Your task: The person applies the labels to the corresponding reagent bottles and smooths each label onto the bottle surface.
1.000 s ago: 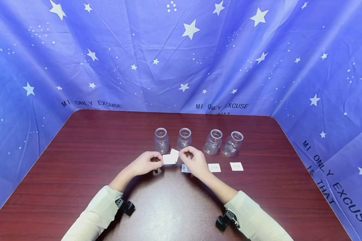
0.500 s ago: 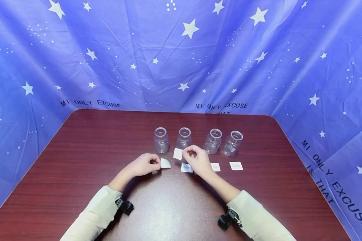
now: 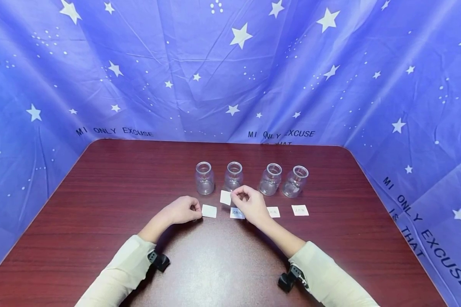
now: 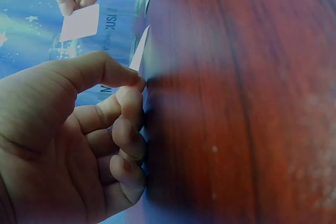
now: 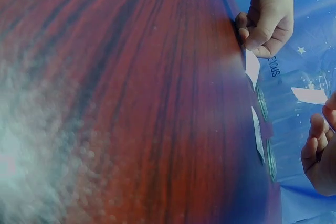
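My left hand (image 3: pixel 182 209) pinches the left edge of a white paper label (image 3: pixel 209 211) at the tabletop; the left wrist view shows thumb and forefinger on a thin white edge (image 4: pixel 139 51). Higher up, my right hand (image 3: pixel 251 207) pinches a white square of paper (image 3: pixel 225 197) between thumb and forefinger, and the square (image 5: pixel 308 95) is raised off the table in the right wrist view. Below the right hand lies a label with handwriting (image 3: pixel 237 213), partly covered by it. Two more written labels, a middle one (image 3: pixel 273 212) and a right one (image 3: pixel 300 210), continue the row.
Several clear glass jars without lids stand in a row behind the labels, from the leftmost jar (image 3: pixel 205 181) to the rightmost jar (image 3: pixel 295 183). The dark red wooden table (image 3: pixel 138 170) ends at a blue curtain (image 3: pixel 184 51) with white stars.
Two overlapping white papers between my hands have come apart. My left hand has lowered its label onto the tabletop, while the right hand has shifted slightly right and still holds the square.
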